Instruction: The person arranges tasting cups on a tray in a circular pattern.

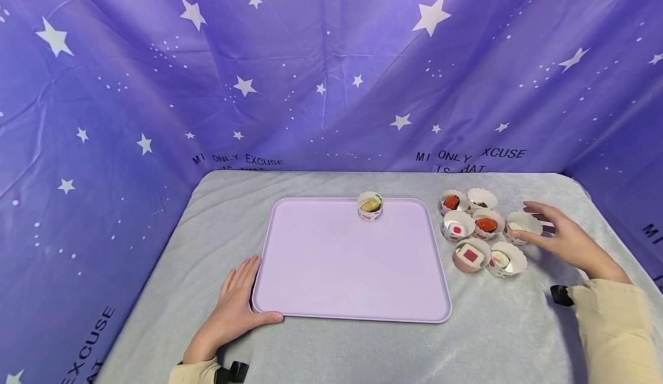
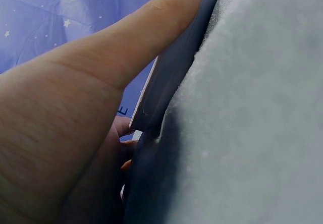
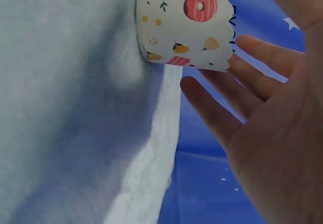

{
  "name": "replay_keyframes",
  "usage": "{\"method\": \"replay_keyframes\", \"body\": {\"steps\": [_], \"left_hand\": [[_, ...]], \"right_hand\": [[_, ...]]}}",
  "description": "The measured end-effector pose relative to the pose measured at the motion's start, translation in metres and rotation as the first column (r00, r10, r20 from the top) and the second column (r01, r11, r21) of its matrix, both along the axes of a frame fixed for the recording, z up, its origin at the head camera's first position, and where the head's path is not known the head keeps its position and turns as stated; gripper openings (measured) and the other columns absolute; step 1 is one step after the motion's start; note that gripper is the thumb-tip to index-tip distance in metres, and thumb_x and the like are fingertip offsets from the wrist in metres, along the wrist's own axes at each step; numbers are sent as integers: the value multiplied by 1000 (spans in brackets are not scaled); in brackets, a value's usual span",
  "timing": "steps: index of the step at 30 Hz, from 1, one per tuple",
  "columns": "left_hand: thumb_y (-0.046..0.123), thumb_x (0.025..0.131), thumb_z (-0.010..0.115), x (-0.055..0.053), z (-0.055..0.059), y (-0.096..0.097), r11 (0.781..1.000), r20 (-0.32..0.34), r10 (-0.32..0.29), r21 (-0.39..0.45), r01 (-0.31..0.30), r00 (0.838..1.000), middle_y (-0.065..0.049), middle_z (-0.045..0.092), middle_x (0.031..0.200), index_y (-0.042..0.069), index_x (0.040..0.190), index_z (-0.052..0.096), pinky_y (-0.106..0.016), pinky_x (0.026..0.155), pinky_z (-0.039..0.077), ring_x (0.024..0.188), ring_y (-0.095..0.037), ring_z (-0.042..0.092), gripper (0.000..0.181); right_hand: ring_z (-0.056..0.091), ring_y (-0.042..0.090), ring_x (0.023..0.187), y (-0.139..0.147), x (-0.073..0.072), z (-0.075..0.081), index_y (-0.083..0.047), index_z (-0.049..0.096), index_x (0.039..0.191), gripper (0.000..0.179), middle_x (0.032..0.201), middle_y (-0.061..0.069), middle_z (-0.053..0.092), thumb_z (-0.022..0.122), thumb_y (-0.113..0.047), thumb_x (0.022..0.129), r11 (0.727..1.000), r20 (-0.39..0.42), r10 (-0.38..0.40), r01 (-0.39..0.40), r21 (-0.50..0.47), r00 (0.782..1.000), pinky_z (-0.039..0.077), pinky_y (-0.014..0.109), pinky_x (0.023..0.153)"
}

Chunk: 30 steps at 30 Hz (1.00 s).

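At the near left corner of a lilac tray (image 1: pixel 347 263), my left hand (image 1: pixel 233 303) lies with straight fingers along the left side and the thumb against the front edge. The left wrist view has the thumb (image 2: pixel 146 32) across the tray's rim, the other fingers mostly hidden. My right hand (image 1: pixel 575 240) spreads its fingers and thumb around the rightmost paper cup (image 1: pixel 527 220), which holds a pale piece. In the right wrist view this cup (image 3: pixel 176 30) has a donut print; whether the fingers touch it I cannot tell.
Several more paper cups with toy-like sushi pieces cluster right of the tray, among them one with a red topping (image 1: pixel 486 225) and one with a red square (image 1: pixel 470 256). A cup with a yellow-topped piece (image 1: pixel 370 206) stands at the tray's far edge. A starry purple cloth (image 1: pixel 321 73) hangs behind.
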<state>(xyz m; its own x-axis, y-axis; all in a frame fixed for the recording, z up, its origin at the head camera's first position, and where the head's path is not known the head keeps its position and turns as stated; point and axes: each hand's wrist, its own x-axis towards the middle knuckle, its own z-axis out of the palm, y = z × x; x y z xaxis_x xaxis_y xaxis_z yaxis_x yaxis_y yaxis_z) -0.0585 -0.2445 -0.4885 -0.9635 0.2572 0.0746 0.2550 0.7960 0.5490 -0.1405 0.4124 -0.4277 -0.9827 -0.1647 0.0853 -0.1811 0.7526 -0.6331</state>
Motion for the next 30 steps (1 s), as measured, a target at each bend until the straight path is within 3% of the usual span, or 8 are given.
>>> {"method": "replay_keyframes", "body": {"steps": [1,3,5,11,15,19,24,30], "left_hand": [[67,65,81,0,0,0,1000,2,1,-2,-1,1000,-19,26,161,4,157,22,-59,118,8,150,-38,19,126],[67,65,81,0,0,0,1000,-6,0,-2,0,1000,-20,27,161,3,157,22,-60,117,9,149,-38,20,126],[67,66,81,0,0,0,1000,-9,1,-3,-1,1000,-20,28,160,3,157,23,-61,117,10,149,-39,20,126],[67,66,81,1,0,1,1000,-3,1,-8,-1,1000,-20,28,160,3,157,23,-61,117,9,149,-38,20,126],[67,65,81,0,0,1,1000,-10,-1,-7,1,1000,-20,28,160,2,157,23,-61,117,9,149,-38,20,126],[67,65,81,1,0,1,1000,-12,2,-7,-2,1000,-20,28,160,3,157,24,-61,117,10,149,-38,20,126],[67,66,81,1,0,1,1000,-3,4,1,-4,1000,-20,27,161,2,157,23,-62,116,9,149,-39,20,126],[68,66,80,1,1,1,1000,16,8,-3,-8,1000,-19,26,161,3,157,22,-61,117,9,150,-38,19,126]], "right_hand": [[44,24,121,0,0,-1,4,32,151,78,141,34,43,74,-21,90,1000,6,-4,4,5,1000,28,-4,77],[40,42,121,0,-2,-2,4,32,151,79,142,34,43,74,-23,90,1000,21,-6,6,13,1000,27,-4,77],[38,48,120,0,-3,-3,4,32,150,80,142,34,42,75,-24,89,1000,36,-9,8,20,999,26,-4,76],[45,48,115,1,-6,-6,5,35,147,80,144,35,39,77,-29,88,997,88,-20,14,73,996,33,4,70],[58,22,97,2,-7,-8,4,40,143,76,136,35,47,78,-28,86,994,92,-24,14,104,995,39,11,65],[52,-7,83,4,-7,-11,5,44,139,71,126,32,54,80,-24,85,996,73,-22,15,89,997,40,11,64],[48,-13,86,5,-6,-12,2,49,134,64,123,26,57,80,-24,84,996,41,-24,21,87,999,37,9,66],[40,-17,91,5,-6,-11,2,50,135,61,126,28,56,78,-24,86,995,24,-25,22,98,999,35,11,69]]}}
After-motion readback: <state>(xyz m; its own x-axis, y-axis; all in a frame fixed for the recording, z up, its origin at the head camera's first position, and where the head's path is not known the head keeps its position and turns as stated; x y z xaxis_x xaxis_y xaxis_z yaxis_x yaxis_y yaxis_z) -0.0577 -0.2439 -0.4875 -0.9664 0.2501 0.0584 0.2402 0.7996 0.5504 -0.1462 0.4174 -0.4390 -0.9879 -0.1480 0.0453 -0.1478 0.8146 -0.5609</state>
